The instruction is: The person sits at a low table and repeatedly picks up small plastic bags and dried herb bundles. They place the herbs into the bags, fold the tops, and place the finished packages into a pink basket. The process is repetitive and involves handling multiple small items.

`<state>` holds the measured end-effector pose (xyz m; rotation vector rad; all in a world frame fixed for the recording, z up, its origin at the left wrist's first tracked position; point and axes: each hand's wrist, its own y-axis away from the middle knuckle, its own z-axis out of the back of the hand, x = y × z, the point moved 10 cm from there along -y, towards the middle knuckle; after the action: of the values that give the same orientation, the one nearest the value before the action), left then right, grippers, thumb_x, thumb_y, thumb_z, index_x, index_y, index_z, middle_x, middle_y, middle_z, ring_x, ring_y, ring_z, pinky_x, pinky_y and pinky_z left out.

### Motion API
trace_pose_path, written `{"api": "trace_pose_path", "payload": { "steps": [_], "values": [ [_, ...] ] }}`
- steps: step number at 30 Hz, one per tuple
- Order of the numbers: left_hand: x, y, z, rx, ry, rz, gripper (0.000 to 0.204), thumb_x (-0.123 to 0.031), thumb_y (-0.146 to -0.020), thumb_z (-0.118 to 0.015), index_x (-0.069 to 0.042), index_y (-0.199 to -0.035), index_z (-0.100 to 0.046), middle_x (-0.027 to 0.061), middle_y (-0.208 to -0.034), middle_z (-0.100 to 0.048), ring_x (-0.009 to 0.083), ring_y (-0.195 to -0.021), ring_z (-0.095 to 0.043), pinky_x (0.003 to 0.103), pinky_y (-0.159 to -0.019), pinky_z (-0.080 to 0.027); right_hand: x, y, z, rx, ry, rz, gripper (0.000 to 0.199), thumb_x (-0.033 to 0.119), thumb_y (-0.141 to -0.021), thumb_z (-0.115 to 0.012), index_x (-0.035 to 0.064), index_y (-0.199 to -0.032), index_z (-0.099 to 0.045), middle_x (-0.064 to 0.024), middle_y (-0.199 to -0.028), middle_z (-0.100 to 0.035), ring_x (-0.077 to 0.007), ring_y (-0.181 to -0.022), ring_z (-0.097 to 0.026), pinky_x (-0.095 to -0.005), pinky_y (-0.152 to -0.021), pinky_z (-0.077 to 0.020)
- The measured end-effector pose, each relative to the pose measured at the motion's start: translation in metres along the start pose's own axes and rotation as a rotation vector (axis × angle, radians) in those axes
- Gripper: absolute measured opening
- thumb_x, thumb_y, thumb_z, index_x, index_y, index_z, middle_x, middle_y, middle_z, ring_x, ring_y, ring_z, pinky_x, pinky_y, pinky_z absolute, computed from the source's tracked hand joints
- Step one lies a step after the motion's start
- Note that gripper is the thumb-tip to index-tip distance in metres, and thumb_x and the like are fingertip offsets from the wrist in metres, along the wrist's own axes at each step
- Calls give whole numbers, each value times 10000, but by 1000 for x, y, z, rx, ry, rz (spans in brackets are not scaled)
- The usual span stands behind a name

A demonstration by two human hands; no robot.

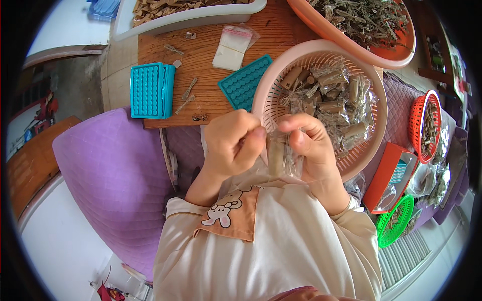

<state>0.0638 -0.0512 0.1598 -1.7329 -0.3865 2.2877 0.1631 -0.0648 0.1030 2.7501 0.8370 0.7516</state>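
Note:
A clear plastic bag [275,159] with a tan roll-shaped piece inside hangs between my hands, in front of my chest. My left hand [234,143] is closed, its thumb and finger pinching the bag's upper left edge. On the other side my right hand [312,143] has curled fingers and a bent thumb at the bag's upper right edge. Just beyond, a pink plastic basket [264,95] holds several similar tan pieces in clear wrapping [335,105]. My right hand overlaps the basket's near left part and hides some of it.
On the wooden table [201,55] lie teal ridged packs [152,90], a teal ridged sheet [245,80] and a stack of clear bags [232,47]. A white tray [201,20] and an orange basin [401,57] of dried plants stand behind. Red [417,125] and green [384,233] baskets are at right.

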Motion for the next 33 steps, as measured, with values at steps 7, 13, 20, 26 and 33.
{"api": "trace_pose_path", "payload": {
  "steps": [7, 13, 20, 26, 33],
  "values": [
    [-3, 4, -4, -78, 149, -166, 60, -34, -744, -549, -21, -722, -495, 74, -574, -467, 210, -478, -467, 290, -431, -377, -10, -7, -11, 177, -245, -50, 236, 203, -743, -512, 67, -597, -385, -27, -642, -378, -97, -526, -358, -222, -473, -327],
    [17, 3, -28, 57, 152, 28, 127, -129, -828, -533, -34, -749, -503, 76, -592, -479, 196, -489, -469, 279, -454, -378, 15, -7, 15, -47, 214, 51, 322, 94, -768, -519, 96, -538, -295, 51, -585, -314, -40, -538, -274, -214, -470, -248],
    [15, -5, -40, 238, 223, 28, 117, -161, -751, -655, -64, -796, -607, 26, -588, -563, 119, -464, -492, 246, -424, -371, 18, -6, 29, -70, 262, 30, 302, 132, -813, -514, 79, -554, -369, 47, -586, -332, -36, -512, -286, -208, -462, -253],
    [18, -3, -30, 173, 461, 4, 91, -116, -709, -682, -52, -755, -637, 43, -658, -621, 128, -516, -555, 236, -451, -402, 14, -4, 15, 12, -74, -2, 296, 295, -862, -502, 60, -693, -443, -17, -639, -410, -60, -454, -394, -186, -409, -391],
    [26, -3, -50, 622, 276, 92, 102, -109, -698, -693, -79, -787, -655, 25, -662, -623, 122, -539, -555, 232, -488, -417, 56, 12, 56, -247, 156, 246, 132, 126, -863, -499, 6, -918, -495, 20, -629, -497, -39, -515, -517, -176, -482, -468]
  ]
}}
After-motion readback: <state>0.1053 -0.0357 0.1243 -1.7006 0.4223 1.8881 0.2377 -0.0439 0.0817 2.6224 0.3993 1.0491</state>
